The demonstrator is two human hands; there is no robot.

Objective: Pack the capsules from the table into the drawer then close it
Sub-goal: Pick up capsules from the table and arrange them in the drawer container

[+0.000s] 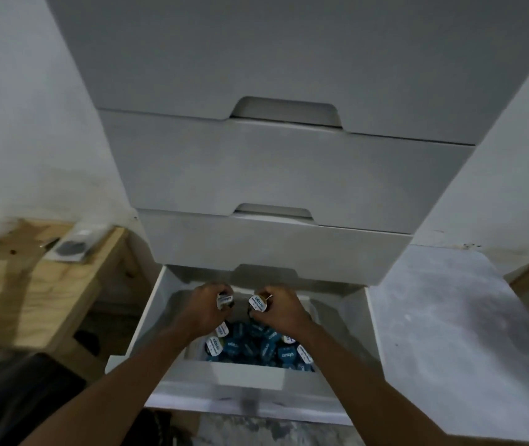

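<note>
White drawer fronts (288,175) are looming behind; I am watching the left hand (203,309) gripping one capsule (224,300) and the right hand (285,309) gripping a second capsule (257,303) over the open bottom drawer (147,320), its capsule pile (250,349) lying along the front edge.

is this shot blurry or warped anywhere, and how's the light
Head view: dim, flat light; the wide lens splays the cabinet sides outward toward the top; the open drawer has a smeared front rim; the left hand and right hand, gripping capsules, look sharper.
</note>
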